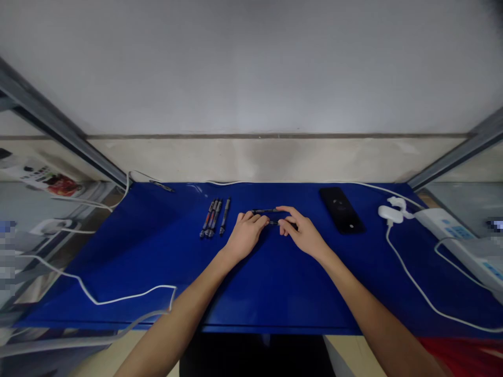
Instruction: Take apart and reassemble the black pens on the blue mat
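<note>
The fingers (246, 215) of the left hand (240, 238) are bent together, closed with the thumb on a thin dark pen (274, 223), most of its grip hidden. The right hand (303, 234) pinches the same pen's other end between thumb and curled fingers, index finger stretched out to the tip of a second pen (265, 211) lying just beyond. Both pens are near the middle of the blue worktop (275, 293).

At far left, beside the worktop, stands a bottle (43, 175) with a dark cap and printed label; its contents cannot be made out. Left of the hands, three pens (210, 217) lie side by side, with a single pen (225, 215) just apart; another pen (162, 186) rests at the back left edge. On the right are a black smartphone (341, 209), a small white device (390, 213) on a cable, and a white power strip (444, 222). A white cable (129, 296) runs up to the left forearm.
</note>
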The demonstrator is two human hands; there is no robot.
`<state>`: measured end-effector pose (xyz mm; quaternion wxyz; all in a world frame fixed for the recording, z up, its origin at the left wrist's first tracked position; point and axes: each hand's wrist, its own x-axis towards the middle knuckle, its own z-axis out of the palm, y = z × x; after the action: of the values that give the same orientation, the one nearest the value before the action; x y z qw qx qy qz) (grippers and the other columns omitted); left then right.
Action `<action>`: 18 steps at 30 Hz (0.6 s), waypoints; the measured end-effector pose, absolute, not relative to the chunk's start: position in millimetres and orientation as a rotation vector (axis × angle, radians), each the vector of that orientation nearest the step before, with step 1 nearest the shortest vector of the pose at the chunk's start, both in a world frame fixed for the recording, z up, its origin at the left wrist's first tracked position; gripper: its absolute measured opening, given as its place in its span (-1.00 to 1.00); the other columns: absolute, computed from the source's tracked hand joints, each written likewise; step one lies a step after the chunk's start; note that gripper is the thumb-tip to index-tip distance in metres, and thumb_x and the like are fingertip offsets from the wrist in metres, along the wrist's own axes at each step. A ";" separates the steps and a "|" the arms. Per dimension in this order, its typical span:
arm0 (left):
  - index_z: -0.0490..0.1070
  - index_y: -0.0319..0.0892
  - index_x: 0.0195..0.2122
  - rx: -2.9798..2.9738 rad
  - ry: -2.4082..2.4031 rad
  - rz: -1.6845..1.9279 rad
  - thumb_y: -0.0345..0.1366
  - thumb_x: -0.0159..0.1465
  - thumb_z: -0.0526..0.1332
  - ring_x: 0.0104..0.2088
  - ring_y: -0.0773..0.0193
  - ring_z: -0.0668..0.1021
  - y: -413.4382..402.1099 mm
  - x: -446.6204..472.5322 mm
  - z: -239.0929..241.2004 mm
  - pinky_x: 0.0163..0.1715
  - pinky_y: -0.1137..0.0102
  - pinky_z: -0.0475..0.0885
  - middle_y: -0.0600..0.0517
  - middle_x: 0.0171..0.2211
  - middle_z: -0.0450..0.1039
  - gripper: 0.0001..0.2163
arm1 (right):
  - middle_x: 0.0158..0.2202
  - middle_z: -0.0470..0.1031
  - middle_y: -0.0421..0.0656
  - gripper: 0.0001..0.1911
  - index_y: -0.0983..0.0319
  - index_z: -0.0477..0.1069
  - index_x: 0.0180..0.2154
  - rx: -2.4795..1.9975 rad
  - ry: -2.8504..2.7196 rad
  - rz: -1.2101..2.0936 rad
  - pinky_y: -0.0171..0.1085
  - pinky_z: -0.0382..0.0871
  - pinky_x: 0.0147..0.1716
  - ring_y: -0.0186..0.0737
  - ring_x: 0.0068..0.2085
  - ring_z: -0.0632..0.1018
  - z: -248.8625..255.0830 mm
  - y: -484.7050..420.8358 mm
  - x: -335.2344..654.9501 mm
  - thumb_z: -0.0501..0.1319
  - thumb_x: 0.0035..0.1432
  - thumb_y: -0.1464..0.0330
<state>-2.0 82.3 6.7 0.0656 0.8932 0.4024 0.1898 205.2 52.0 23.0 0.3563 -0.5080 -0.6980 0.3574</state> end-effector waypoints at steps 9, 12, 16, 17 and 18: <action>0.38 -0.15 -0.13 2.694 1.212 0.558 -0.19 0.46 -0.07 -0.18 0.14 0.46 78.7 1.5 11.6 -0.20 0.27 0.28 -0.05 -0.23 0.51 -0.73 | -0.21 0.59 -0.15 -0.75 0.10 0.47 -0.06 -1.300 -1.787 0.893 -0.19 0.46 -0.17 -0.16 -0.17 0.59 23.3 54.9 207.9 0.22 0.21 0.29; 0.42 -0.11 -0.17 2.676 1.264 0.580 -0.08 0.43 -0.03 -0.21 0.16 0.48 78.6 -0.1 14.5 -0.18 0.27 0.30 -0.03 -0.28 0.52 -0.70 | -0.24 0.60 -0.15 -0.81 0.13 0.52 -0.17 -1.353 -1.753 0.951 -0.20 0.46 -0.22 -0.15 -0.22 0.60 26.5 56.5 215.6 0.22 0.21 0.23; 0.44 -0.12 -0.21 2.602 1.349 0.646 -0.14 0.43 -0.01 -0.26 0.17 0.48 80.9 -3.4 15.2 -0.18 0.28 0.31 -0.01 -0.33 0.51 -0.72 | -0.42 0.56 -0.16 -0.71 0.18 0.54 -0.22 -1.469 -1.638 0.922 -0.23 0.40 -0.41 -0.20 -0.42 0.55 27.7 60.8 231.1 0.19 0.22 0.13; 0.44 -0.12 -0.21 2.579 1.365 0.668 -0.15 0.43 0.00 -0.28 0.18 0.48 81.7 -4.1 15.1 -0.20 0.29 0.31 -0.01 -0.33 0.51 -0.73 | -0.44 0.55 -0.16 -0.70 0.18 0.54 -0.23 -1.488 -1.601 0.888 -0.24 0.38 -0.43 -0.21 -0.43 0.53 26.6 62.5 235.0 0.19 0.22 0.12; 0.44 -0.12 -0.21 2.558 1.377 0.689 -0.15 0.42 0.00 -0.29 0.19 0.47 82.4 -4.8 14.9 -0.22 0.29 0.31 -0.01 -0.33 0.51 -0.74 | -0.44 0.54 -0.15 -0.69 0.19 0.54 -0.22 -1.494 -1.564 0.851 -0.24 0.37 -0.43 -0.20 -0.42 0.53 24.6 64.5 238.9 0.18 0.22 0.11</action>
<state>-4.8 82.4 14.9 0.0778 0.8541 0.4599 0.2300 238.9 64.5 24.6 0.3973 -0.5900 -0.6174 0.3361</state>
